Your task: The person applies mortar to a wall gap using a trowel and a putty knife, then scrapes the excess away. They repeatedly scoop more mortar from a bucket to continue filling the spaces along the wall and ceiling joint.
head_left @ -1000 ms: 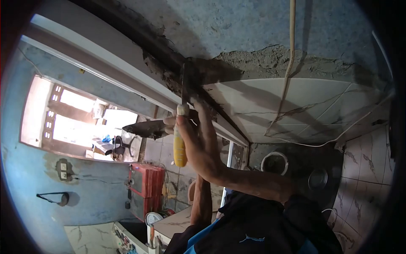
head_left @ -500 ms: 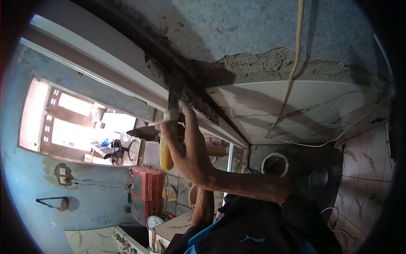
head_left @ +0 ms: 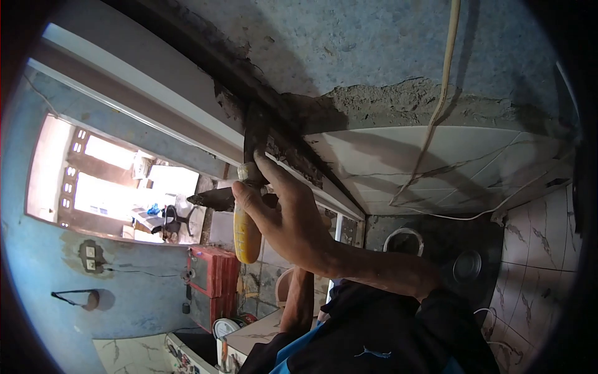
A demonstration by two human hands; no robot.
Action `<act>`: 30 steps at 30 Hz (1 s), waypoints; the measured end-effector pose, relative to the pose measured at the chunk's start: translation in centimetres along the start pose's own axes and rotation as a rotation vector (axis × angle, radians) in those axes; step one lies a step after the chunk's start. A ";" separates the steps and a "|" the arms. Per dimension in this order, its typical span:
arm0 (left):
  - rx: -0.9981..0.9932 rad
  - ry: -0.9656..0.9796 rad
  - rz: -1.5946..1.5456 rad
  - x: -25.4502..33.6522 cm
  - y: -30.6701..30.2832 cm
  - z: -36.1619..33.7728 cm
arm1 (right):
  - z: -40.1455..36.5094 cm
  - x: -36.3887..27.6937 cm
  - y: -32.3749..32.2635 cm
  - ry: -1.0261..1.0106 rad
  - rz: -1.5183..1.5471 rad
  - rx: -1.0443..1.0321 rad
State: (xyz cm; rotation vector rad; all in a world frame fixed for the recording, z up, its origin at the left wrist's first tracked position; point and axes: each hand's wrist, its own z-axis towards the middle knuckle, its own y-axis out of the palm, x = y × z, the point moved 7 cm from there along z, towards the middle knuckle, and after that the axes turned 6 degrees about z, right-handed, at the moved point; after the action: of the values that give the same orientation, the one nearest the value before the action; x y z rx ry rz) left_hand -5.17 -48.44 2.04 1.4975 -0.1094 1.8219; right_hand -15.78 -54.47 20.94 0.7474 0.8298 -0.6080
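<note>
My right hand (head_left: 296,218) is closed on a putty knife with a yellow handle (head_left: 247,240). The index finger lies along the neck of the knife. Its dark, flat blade (head_left: 255,131) reaches into the dark strip between the white frame (head_left: 187,103) and the wall. Behind this hand the pointed dark blade of a trowel (head_left: 215,199) juts out leftward. My left forearm (head_left: 299,305) rises behind my right wrist. The left hand and its fingers are hidden there, so its grip on the trowel cannot be seen.
Rough mortar (head_left: 398,103) edges the blue wall above marbled tiles (head_left: 423,156). A pale cable (head_left: 441,100) hangs across both. On the floor stand a bucket (head_left: 403,234) and a round dish (head_left: 467,266). A red cabinet (head_left: 215,271) stands beyond the frame.
My right hand has shifted slightly and turned, and the yellow handle sits a little lower. The light-coloured cylinder that showed behind my hand is now hidden. The knife blade stays against the strip.
</note>
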 end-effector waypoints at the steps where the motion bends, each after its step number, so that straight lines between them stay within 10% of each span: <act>1: 0.005 -0.007 0.001 0.2 0.2 -0.1 | 0.1 -0.4 -0.3 -0.002 -0.001 0.002; 14: 0.089 -0.096 0.049 0.9 1.0 -0.9 | -0.8 -0.9 -4.4 0.104 -0.011 -0.322; 16: -0.056 0.121 0.873 2.0 -0.3 -0.5 | -1.5 -0.8 -6.5 0.166 -0.075 -0.329; 19: -0.188 0.291 0.724 4.9 4.5 -0.4 | -1.2 -2.7 -8.0 -0.207 -0.422 -0.336; 30: -0.161 0.200 0.533 3.9 3.6 -0.1 | 2.2 1.1 -8.1 -0.181 -0.647 -0.343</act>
State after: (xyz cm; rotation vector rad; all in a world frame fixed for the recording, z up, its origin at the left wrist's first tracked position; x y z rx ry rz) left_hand -7.47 -49.09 6.77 1.2381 -0.5895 2.3059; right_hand -20.11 -61.20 18.32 0.0924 0.9768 -1.0579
